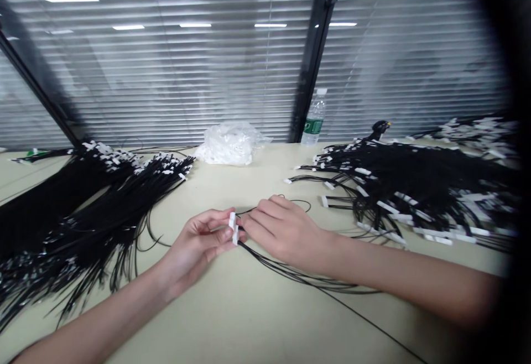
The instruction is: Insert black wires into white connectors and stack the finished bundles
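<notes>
This is looking like a wiring workshop; heaped thin black cables [431, 170] with white plastic connectors [388, 207] are lying on a pale cream bench [249, 325]; grey slatted blinds [228, 76] are hanging behind.

- Counter [257, 320], pale
- Bag [232, 143], clear, with white pieces
- Bottle [312, 126], upright, right of the bag
- Black cables [124, 203], left of the bag and nearer
- More cables [423, 173], right of the bag and nearer
</notes>
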A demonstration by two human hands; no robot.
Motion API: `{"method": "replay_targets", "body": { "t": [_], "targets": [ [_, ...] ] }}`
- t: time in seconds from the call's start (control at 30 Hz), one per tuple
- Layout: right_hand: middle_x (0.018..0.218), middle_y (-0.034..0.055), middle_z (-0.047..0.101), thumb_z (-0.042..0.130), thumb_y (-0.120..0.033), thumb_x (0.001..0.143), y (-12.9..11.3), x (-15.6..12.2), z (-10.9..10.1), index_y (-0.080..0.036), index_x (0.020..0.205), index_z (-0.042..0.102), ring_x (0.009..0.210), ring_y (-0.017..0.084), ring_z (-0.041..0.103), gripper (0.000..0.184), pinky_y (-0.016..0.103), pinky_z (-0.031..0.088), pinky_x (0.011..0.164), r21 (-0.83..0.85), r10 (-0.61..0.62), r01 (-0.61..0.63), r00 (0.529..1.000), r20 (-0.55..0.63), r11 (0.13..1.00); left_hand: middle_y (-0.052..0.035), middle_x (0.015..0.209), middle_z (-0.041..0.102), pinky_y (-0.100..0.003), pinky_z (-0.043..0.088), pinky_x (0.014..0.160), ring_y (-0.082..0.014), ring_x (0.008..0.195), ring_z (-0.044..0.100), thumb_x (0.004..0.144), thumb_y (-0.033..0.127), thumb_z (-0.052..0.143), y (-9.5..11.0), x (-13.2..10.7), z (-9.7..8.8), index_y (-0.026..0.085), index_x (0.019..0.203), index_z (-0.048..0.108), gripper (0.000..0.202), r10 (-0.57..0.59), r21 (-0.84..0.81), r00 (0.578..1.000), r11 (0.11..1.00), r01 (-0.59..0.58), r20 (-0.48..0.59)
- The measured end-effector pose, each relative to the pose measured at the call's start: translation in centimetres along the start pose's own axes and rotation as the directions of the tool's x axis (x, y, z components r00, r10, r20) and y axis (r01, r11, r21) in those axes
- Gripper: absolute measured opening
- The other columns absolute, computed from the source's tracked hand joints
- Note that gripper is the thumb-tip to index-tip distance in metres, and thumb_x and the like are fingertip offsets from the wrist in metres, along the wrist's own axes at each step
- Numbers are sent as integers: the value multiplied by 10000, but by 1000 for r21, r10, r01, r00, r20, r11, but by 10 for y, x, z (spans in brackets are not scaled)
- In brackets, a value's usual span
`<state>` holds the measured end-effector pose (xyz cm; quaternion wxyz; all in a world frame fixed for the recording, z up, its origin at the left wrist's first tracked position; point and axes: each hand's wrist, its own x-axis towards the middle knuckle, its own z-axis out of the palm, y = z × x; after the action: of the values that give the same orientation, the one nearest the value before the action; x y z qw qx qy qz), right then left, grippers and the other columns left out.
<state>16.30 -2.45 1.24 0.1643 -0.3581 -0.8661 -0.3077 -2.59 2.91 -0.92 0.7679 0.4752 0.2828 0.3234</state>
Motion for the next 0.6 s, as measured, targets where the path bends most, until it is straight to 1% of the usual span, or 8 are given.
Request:
{"method": "replay_targets", "body": {
  "t": [0.1, 0.2, 0.3, 0.37, 0.43, 0.47, 0.53, 0.6],
  "targets": [
    [744, 39, 553, 386, -140, 887, 1, 1, 4, -133, 848, 545, 724, 165, 426, 164, 302, 290, 651, -1, 50, -50, 997, 53, 999, -9, 808, 679, -285, 460, 819, -130, 789, 633, 724, 57, 640, 1, 0, 1, 171, 796, 619, 137, 59, 35, 998, 998, -60, 35],
    [769, 42, 552, 390, -165, 894, 5, 3, 2, -142, 838, 537, 732, 174, 422, 159, 305, 289, 644, -4, 77, -77, 995, 67, 997, -18, 862, 657, -309, 444, 815, -149, 791, 630, 748, 86, 621, 2, 2, 1, 195, 871, 581, 169, 119, 64, 992, 991, -121, 38],
    [838, 58, 540, 424, -216, 885, 14, 7, -5, -134, 967, 529, 771, 194, 423, 156, 316, 300, 663, -26, 159, -157, 983, 96, 987, -35, 889, 634, -300, 437, 776, -151, 763, 613, 763, 108, 604, 3, 5, -1, 206, 951, 558, 217, 145, 92, 989, 985, -148, 39],
    [937, 88, 516, 486, -277, 857, 23, 7, -8, -124, 1096, 490, 859, 224, 418, 283, 334, 312, 720, 40, 268, -276, 953, 140, 960, -43, 895, 617, -295, 427, 763, -152, 758, 596, 771, 113, 592, 4, 8, -3, 204, 966, 552, 219, 160, 93, 986, 982, -163, 42],
    [1036, 108, 473, 537, -304, 822, 34, 6, -8, -141, 1130, 483, 959, 251, 394, 353, 365, 303, 806, 215, 375, -419, 901, 218, 882, -42, 899, 600, -279, 417, 744, -143, 751, 573, 778, 112, 580, 4, 9, -5, 205, 973, 553, 218, 181, 73, 983, 980, -183, 34],
    [1062, 107, 458, 546, -303, 812, 40, 4, -5, -156, 1099, 508, 989, 255, 386, 325, 376, 291, 842, 303, 409, -477, 874, 262, 825, -41, 899, 592, -267, 412, 731, -135, 743, 561, 781, 110, 574, 4, 10, -5, 205, 976, 555, 218, 190, 62, 981, 980, -191, 28],
    [1055, 87, 465, 530, -295, 812, 51, 0, 3, -182, 984, 565, 996, 239, 403, 208, 382, 282, 879, 428, 437, -555, 830, 347, 714, -38, 904, 577, -246, 403, 704, -118, 722, 534, 790, 108, 560, 4, 10, -5, 205, 981, 558, 215, 199, 48, 980, 979, -200, 19],
    [984, 66, 509, 497, -318, 824, 61, -3, 12, -190, 884, 584, 933, 211, 453, 167, 365, 318, 855, 493, 429, -600, 798, 424, 630, -37, 909, 564, -239, 398, 686, -110, 708, 511, 798, 111, 548, 3, 10, -4, 207, 986, 560, 211, 206, 41, 978, 978, -207, 9]
  ]
}}
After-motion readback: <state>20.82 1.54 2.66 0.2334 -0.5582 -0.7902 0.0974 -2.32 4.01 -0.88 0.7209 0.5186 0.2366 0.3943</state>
